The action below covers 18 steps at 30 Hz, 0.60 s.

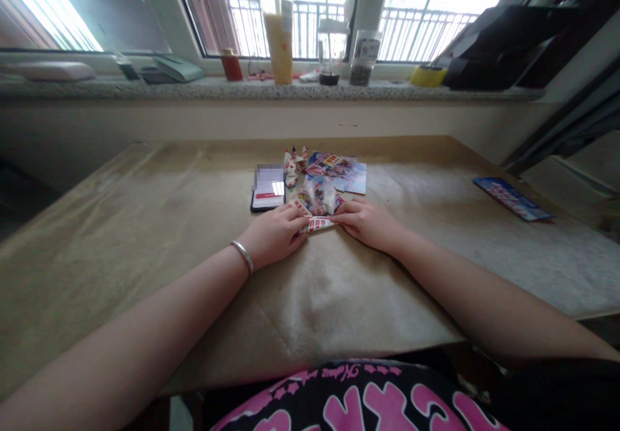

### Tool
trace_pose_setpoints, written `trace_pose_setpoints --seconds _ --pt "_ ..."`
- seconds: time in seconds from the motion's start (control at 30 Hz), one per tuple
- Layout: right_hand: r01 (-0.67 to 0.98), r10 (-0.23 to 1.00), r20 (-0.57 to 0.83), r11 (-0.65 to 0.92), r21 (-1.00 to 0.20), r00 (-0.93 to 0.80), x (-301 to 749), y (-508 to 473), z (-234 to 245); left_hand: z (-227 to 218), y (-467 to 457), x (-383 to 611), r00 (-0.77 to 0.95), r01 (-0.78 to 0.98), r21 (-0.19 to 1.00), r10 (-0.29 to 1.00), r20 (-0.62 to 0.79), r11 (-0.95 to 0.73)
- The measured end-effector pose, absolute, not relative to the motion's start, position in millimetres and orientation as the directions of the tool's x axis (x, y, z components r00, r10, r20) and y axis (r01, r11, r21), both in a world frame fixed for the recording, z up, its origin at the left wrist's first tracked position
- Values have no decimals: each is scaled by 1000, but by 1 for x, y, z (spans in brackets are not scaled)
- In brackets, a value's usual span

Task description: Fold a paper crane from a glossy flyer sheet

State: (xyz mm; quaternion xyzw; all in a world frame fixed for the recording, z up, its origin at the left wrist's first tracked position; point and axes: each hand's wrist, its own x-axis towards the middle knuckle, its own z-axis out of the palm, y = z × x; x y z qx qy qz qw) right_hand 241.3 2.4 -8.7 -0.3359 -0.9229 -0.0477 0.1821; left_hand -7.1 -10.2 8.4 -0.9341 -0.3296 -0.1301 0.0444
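A printed paper sheet (320,223), partly white with red marks and partly colourful, lies folded on the table in front of me. My left hand (276,232) holds its left side, fingers pressed together on the near fold. At the right end, my right hand (367,223) grips the same sheet, its fingers bent over the edge. The sheet's far part looks crumpled and shiny, and both hands cover its ends. Just behind it stands a folded paper piece (292,166) with white, red and blue print. Colourful printed sheets (355,178) lie flat to the right of that piece.
A phone (268,189) with a lit screen lies beside my left hand. Toward the right edge of the table (169,224) is a blue printed packet (512,198). The windowsill (194,90) behind holds a tall yellow cup (279,46), a red container (231,66) and a black bag (498,46).
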Motion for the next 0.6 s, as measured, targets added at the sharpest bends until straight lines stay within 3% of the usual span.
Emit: trace_pose_setpoints --seconds 0.27,0.6 --pt "663 630 353 748 -33 -692 242 -1 -5 0 -3 -8 727 642 43 626 283 -766" --pt "661 628 367 749 -45 -687 242 -1 -5 6 -10 -6 727 672 -62 641 246 -738"
